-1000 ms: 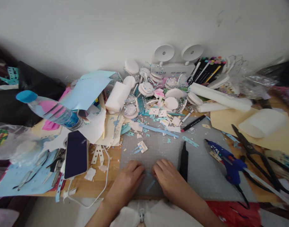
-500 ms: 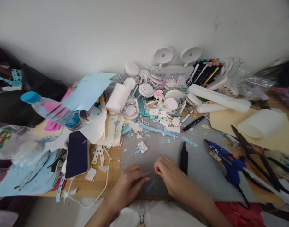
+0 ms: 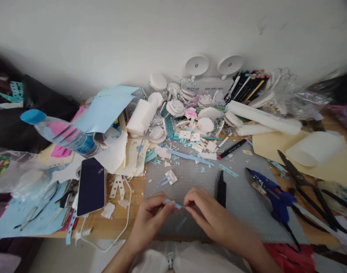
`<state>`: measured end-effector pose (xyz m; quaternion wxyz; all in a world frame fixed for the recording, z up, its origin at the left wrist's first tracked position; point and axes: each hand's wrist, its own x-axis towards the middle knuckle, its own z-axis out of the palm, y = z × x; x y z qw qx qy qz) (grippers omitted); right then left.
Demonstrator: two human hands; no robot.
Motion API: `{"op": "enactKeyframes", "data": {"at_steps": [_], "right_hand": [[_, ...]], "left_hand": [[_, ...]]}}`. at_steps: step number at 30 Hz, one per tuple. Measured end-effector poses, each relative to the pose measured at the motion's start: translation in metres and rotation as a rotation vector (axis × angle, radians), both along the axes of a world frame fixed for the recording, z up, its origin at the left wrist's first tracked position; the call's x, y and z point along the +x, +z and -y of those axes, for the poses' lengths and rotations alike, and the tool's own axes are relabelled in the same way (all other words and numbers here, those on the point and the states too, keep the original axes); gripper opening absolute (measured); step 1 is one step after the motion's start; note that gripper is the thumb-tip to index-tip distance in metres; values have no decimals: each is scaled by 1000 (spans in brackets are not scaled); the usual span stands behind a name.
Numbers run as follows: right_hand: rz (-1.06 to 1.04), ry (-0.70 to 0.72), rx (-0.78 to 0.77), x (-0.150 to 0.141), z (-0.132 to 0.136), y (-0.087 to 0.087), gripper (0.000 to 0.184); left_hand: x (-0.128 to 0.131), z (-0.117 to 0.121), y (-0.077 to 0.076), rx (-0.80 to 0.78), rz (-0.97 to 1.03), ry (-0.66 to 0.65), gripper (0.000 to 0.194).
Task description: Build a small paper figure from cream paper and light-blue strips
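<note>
A small light-blue paper strip (image 3: 177, 206) stretches between my two hands above the grey cutting mat (image 3: 202, 185). My left hand (image 3: 153, 214) pinches one end between thumb and fingers. At the other end, my right hand (image 3: 203, 212) has its fingers closed, their tips on the strip. Another blue strip (image 3: 180, 224) lies on the mat below them. Just beyond my hands rests a small white paper piece with blue strips (image 3: 170, 177). To the right of my right hand is a black marker-like tool (image 3: 221, 189).
On the right lie a blue glue gun (image 3: 271, 193) and large black scissors (image 3: 301, 180). A phone (image 3: 91, 185) with a white cable and a water bottle (image 3: 65, 134) are on the left. White rolls, paper scraps and pens (image 3: 249, 87) crowd the back by the wall.
The blue strip now shows clearly between my fingertips, where only a thin line showed before. My left hand has turned and shifted slightly; the right fingers have come lower against the strip.
</note>
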<state>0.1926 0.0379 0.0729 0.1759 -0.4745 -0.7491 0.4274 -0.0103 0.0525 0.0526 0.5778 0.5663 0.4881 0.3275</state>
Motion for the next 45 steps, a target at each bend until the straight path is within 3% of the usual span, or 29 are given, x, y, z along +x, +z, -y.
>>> {"op": "enactKeyframes", "data": {"at_steps": [6,11,18,22,28,31,38,41,45], "right_hand": [[-115,-11,136,0,1,-2,6],[-104,-89,316,8,1,-6,9],[198,-342,575,37,-29,-24,10],[308,-435,661,47,-53,-38,20],[340,-495,744,41,-55,-36,23],[307,-444,742,22,-37,-31,23],[323,-84,520,-38,-18,-44,43],[312,-26,503,-43,-23,-50,42],[275,40,488,-30,-25,-46,27]], "left_hand": [[0,1,7,-85,114,43,30],[-6,4,-2,-120,220,83,26],[-19,2,-3,-98,185,103,25],[-19,6,-2,-123,222,135,18],[-27,12,-11,-101,240,234,12],[-34,13,-14,-95,223,252,9],[-43,13,-13,-120,190,290,16],[-47,16,-14,-118,185,303,20],[-51,24,-20,-114,169,336,22]]}}
